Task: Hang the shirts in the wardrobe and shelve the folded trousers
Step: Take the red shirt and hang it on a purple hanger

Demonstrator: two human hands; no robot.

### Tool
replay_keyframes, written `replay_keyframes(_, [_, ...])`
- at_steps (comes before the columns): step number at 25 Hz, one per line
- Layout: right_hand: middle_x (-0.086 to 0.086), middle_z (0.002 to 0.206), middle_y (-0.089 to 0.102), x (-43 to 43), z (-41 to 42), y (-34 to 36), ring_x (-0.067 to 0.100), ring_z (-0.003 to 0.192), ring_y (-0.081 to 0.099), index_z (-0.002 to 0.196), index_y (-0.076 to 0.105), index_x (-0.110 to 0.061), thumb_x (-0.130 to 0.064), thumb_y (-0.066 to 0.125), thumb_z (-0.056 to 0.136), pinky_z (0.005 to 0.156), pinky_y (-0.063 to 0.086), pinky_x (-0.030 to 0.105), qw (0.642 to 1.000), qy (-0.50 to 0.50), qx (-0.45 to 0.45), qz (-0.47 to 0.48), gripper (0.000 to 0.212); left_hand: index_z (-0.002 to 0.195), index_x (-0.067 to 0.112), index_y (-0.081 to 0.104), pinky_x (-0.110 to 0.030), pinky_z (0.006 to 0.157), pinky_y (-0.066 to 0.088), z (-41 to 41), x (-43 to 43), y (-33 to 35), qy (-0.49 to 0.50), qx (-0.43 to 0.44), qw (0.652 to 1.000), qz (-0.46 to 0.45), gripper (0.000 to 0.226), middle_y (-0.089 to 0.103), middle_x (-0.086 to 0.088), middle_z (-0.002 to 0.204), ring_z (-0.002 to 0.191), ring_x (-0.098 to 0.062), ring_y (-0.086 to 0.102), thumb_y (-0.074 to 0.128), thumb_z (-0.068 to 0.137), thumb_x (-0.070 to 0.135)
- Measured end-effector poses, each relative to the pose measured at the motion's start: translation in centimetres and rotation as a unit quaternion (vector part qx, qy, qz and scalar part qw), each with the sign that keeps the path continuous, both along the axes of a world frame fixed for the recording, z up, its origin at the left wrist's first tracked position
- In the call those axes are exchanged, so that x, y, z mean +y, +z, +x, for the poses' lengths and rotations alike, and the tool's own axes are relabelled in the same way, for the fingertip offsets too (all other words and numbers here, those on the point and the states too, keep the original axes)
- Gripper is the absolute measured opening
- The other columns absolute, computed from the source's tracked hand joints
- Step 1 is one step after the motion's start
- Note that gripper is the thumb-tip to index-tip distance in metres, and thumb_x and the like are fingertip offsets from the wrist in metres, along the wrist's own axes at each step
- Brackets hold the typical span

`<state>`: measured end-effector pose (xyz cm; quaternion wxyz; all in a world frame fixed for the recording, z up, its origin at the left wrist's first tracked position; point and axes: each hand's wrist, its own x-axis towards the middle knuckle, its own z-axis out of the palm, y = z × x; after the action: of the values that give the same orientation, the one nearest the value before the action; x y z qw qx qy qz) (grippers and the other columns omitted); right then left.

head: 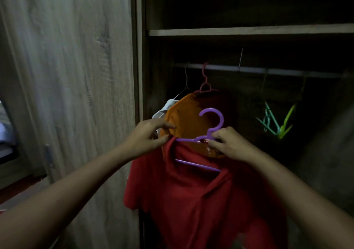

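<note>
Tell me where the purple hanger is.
Head view, centre: the purple hanger sits in the neck of the red shirt, gripped by the right hand, below the rail and in front of the orange shirt.

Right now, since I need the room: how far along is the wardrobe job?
Done: an orange shirt hangs from the rail on a pink hanger. In hand: the red shirt sits on a purple hanger, right hand gripping its neck, left hand pinching the shirt's shoulder. Left: hooking it on the rail; no trousers show.
</note>
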<state>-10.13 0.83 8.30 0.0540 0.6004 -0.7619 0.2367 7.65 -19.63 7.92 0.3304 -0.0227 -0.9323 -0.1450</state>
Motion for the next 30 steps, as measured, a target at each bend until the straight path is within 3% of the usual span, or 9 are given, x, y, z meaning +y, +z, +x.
replay_keyframes(3, [-0.007,0.049,0.055,0.9,0.1,2.1,0.001,0.045,0.05,0.063,0.066,-0.021,-0.018,0.057,0.092,0.048,0.035,0.011,0.999,0.016,-0.023,-0.023,0.03,0.112,0.025,0.062,-0.025,0.082,0.044,-0.1,-1.7,-1.4,0.053,-0.058,0.991,-0.111,0.062,0.064,0.009,0.107,0.095,-0.009,0.056,0.027,0.085,0.069])
replay_keyframes(7, [-0.007,0.057,0.061,2.1,0.2,3.4,-0.004,0.052,0.056,0.077,0.072,-0.013,-0.021,0.056,0.092,0.054,0.038,0.008,0.997,0.054,-0.056,-0.001,0.024,0.092,0.012,0.066,-0.026,0.06,0.043,-0.6,-0.5,-2.7,0.0,-0.036,0.999,0.015,0.053,0.066,-0.003,0.071,0.066,-0.01,0.061,0.038,0.087,0.057])
replay_keyframes(10, [-0.008,0.084,0.069,4.3,-2.4,4.2,-0.008,0.075,0.059,0.09,0.071,-0.02,-0.033,0.054,0.091,0.073,0.043,0.012,0.999,0.0,-0.054,0.008,0.021,0.081,0.01,0.063,-0.025,0.057,0.04,-1.1,-0.4,-2.9,0.023,0.04,0.999,0.0,0.05,0.062,-0.002,0.063,0.06,-0.009,0.059,0.04,0.088,0.054])
replay_keyframes(14, [0.0,0.063,0.053,7.8,-4.9,2.6,0.008,0.055,0.045,0.069,0.063,-0.011,-0.054,0.05,0.079,0.049,0.035,0.021,0.974,-0.072,-0.172,0.131,0.046,0.079,0.015,0.065,-0.024,0.055,0.039,-1.0,-1.0,-2.5,0.046,0.074,0.996,-0.005,0.049,0.063,0.004,0.063,0.061,-0.008,0.059,0.04,0.087,0.056])
replay_keyframes(19, [-0.013,0.054,0.048,8.7,-4.8,1.4,-0.002,0.047,0.042,0.062,0.056,-0.006,-0.069,0.04,0.08,0.046,0.033,0.014,0.979,-0.042,-0.169,-0.103,0.068,0.084,0.02,0.067,-0.019,0.058,0.038,-0.9,-1.6,-2.7,0.047,0.078,0.995,-0.041,0.059,0.061,0.007,0.066,0.068,-0.007,0.055,0.029,0.088,0.066])
replay_keyframes(22, [-0.016,0.098,0.07,9.2,-4.9,1.3,-0.007,0.093,0.064,0.103,0.072,-0.017,-0.051,0.029,0.09,0.084,0.045,0.007,0.964,-0.004,-0.246,-0.097,0.056,0.073,0.023,0.057,-0.015,0.052,0.031,-0.8,-2.0,-2.3,0.078,0.083,0.993,-0.016,0.044,0.051,0.009,0.06,0.056,-0.005,0.049,0.038,0.086,0.06])
replay_keyframes(24, [-0.011,0.114,0.068,9.1,-4.7,1.7,-0.002,0.109,0.06,0.114,0.068,-0.022,-0.041,0.037,0.092,0.097,0.042,0.014,0.977,-0.012,-0.201,-0.067,0.042,0.069,0.024,0.053,-0.018,0.052,0.032,-1.1,-1.9,-1.9,0.085,0.084,0.993,0.002,0.037,0.05,0.007,0.059,0.057,-0.008,0.05,0.04,0.084,0.055])
replay_keyframes(26, [-0.005,0.108,0.071,9.0,-4.7,2.3,0.003,0.102,0.064,0.105,0.071,-0.018,-0.029,0.052,0.091,0.091,0.046,0.02,0.986,-0.002,-0.166,-0.022,0.026,0.067,0.02,0.052,-0.028,0.054,0.037,-1.7,-1.7,-1.4,0.08,0.078,0.993,0.026,0.042,0.054,0.001,0.06,0.059,-0.012,0.053,0.041,0.081,0.058])
replay_keyframes(30, [0.011,0.097,0.069,10.9,-4.1,3.6,0.018,0.086,0.063,0.102,0.066,-0.005,-0.041,0.072,0.077,0.075,0.051,0.025,0.914,0.071,-0.398,0.029,0.045,0.079,0.008,0.062,-0.045,0.066,0.047,-3.2,-1.2,-0.2,0.023,0.067,0.993,0.09,0.063,0.065,-0.014,0.074,0.073,-0.027,0.062,0.045,0.077,0.069])
